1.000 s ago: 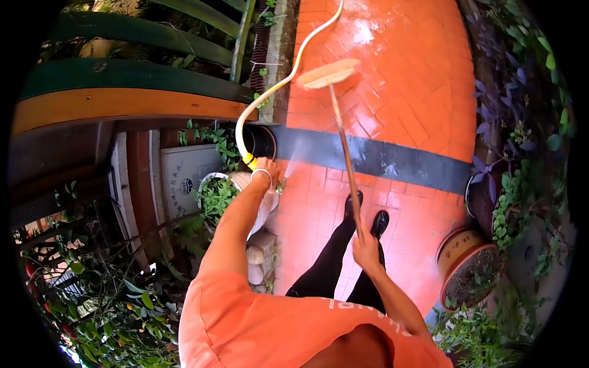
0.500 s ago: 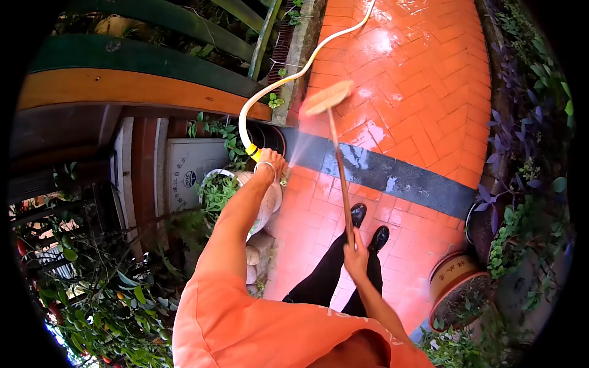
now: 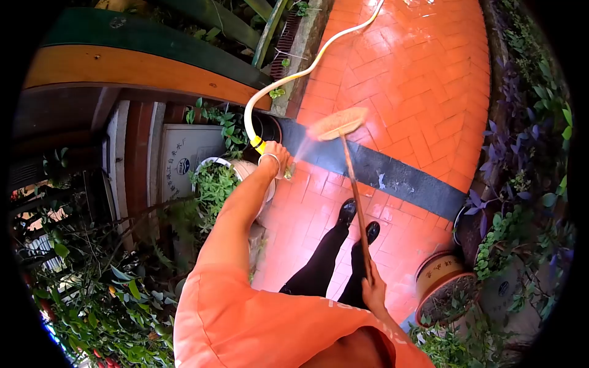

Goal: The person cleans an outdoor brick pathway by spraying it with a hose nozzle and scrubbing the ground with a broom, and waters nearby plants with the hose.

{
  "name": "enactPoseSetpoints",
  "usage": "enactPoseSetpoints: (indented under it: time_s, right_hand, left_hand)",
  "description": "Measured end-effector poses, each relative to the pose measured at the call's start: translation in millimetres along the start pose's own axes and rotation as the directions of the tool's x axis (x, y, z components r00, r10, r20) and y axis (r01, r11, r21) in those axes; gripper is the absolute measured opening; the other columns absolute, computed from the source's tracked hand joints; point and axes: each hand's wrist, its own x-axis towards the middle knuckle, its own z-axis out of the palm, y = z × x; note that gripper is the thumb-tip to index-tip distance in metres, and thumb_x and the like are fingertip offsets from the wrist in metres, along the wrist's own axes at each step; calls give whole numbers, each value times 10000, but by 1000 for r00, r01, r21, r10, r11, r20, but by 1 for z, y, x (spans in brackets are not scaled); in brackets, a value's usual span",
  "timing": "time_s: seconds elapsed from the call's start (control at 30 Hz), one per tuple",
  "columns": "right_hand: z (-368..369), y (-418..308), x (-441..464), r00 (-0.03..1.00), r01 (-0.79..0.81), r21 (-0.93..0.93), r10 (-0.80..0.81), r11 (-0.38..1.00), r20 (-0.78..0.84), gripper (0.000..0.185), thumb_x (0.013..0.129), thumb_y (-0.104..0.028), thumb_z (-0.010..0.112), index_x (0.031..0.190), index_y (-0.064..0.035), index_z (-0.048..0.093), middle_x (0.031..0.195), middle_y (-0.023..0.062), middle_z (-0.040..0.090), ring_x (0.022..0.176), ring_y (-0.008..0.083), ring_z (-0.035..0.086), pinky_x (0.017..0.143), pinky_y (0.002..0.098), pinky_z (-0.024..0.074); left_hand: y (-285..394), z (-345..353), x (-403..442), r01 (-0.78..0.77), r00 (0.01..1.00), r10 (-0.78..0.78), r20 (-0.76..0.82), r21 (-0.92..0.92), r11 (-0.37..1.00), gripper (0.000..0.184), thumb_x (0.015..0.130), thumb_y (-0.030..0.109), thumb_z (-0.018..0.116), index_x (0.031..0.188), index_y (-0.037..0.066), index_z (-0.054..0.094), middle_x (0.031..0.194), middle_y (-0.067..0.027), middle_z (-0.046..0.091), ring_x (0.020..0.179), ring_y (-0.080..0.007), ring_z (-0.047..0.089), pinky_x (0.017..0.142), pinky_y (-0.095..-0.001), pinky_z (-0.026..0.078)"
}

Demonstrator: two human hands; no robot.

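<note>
A wet, orange-red brick path [image 3: 417,92] laid in a herringbone pattern fills the widest part of the view. To its left run long wooden boards painted green and orange [image 3: 147,80], and on the right a bed of purple-leaved plants [image 3: 515,116] borders the bricks. The person's orange short-sleeved shirt [image 3: 264,319] spans the bottom, with black trousers [image 3: 319,254] beyond it. A flat, dark grey strip [image 3: 402,183] crosses the path ahead of the feet.

A pale yellow, flexible hose [image 3: 296,75] curves down from the far end of the path to the left hand. A long-handled broom with a brown stick and a straw-coloured head [image 3: 354,184] slants forward from the right hand; its blurred head overlaps the far edge of the strip, and whether the bristles press on the floor cannot be told.

A round, tan pot with dark lettering [image 3: 438,274] stands right of the legs. The left hand [image 3: 274,157] has its fingers curled around the hose's end, just beyond a bright yellow collar [image 3: 257,145], and a fine water spray [image 3: 305,147] fans out toward the broom head. The right hand [image 3: 373,288] wraps its fingers around the broom's stick. Two shiny black shoes [image 3: 347,210] rest on the bricks, and a thin white bracelet [image 3: 270,156] circles the left wrist.
</note>
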Motion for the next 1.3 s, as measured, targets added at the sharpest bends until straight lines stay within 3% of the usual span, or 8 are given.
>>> enactPoseSetpoints:
  time_s: [0.33, 0.43, 0.47, 0.63, 0.87, 1.0, 1.13, 1.3]
  right_hand:
    - [10, -65, 126, 959, 264, 56, -256, 963, -122, 568, 816, -23, 443, 1375, -50, 346, 932, 313, 577, 851, 413, 618, 714, 392, 483]
    - [-26, -20, 7, 988, 152, 119, -154, 981, 5, 610, 813, 41, 444, 1403, -26, 304, 1263, 174, 543, 1013, 174, 569, 813, 276, 453]
    - [-35, 0, -35, 987, 160, 42, -161, 986, 1, 597, 831, 1, 452, 1407, -58, 308, 1144, 245, 584, 659, 197, 596, 598, 301, 471]
    - [-78, -2, -102, 890, -299, -138, 328, 944, 316, 588, 801, 28, 485, 1374, -40, 375, 949, 162, 634, 620, 123, 525, 587, 265, 434]
    - [31, 53, -11, 999, 13, 274, -22, 962, 31, 587, 811, 12, 519, 1376, -34, 367, 1109, 123, 582, 888, 138, 535, 781, 257, 430]
    - [48, 6, 56, 999, 24, 177, -16, 984, -46, 553, 805, -48, 552, 1340, -89, 419, 612, 144, 474, 515, 179, 506, 504, 335, 412]
    - [16, 59, 0, 982, 188, 121, -181, 975, -61, 519, 838, -37, 511, 1348, -35, 411, 854, 110, 601, 720, 129, 519, 672, 266, 447]
    - [-12, 102, -118, 962, -249, 581, 267, 775, 55, 525, 859, -32, 561, 1352, 22, 391, 796, -29, 485, 607, 47, 399, 538, 189, 335]
  left_hand:
    - [-16, 8, -11, -11, 997, 24, -68, 177, 984, 221, 848, 268, 556, 1021, 180, 661, 1057, 0, 638, 1030, -199, 590, 808, -398, 438]
    - [-19, 22, -3, -12, 996, 27, -86, 170, 985, 226, 843, 271, 562, 1021, 175, 664, 1039, -1, 646, 1013, -193, 601, 793, -393, 448]
    - [-18, 25, -2, -8, 996, 24, -88, 170, 985, 224, 839, 273, 566, 1013, 175, 668, 1031, -2, 650, 1007, -191, 604, 789, -391, 451]
    - [-7, 4, -9, -54, 998, 57, -17, 163, 985, 196, 848, 250, 548, 970, 184, 686, 1003, -5, 661, 991, -190, 611, 767, -390, 458]
    - [3, 26, 2, -21, 996, 39, -82, 212, 977, 188, 845, 243, 535, 956, 182, 673, 985, -3, 653, 970, -186, 609, 774, -377, 448]
    - [4, 24, -3, -38, 998, 47, -39, 200, 979, 215, 771, 276, 602, 950, 177, 670, 976, -7, 651, 959, -192, 609, 772, -364, 445]
    - [19, -6, -14, -84, 967, 42, -251, -160, 984, 310, 579, 351, 692, 764, 102, 691, 788, -132, 673, 789, -281, 666, 695, -375, 513]
    - [79, -22, -17, -223, 845, -214, -489, -688, 691, 304, 618, 338, 702, 816, 107, 706, 717, -153, 657, 703, -309, 651, 664, -412, 519]
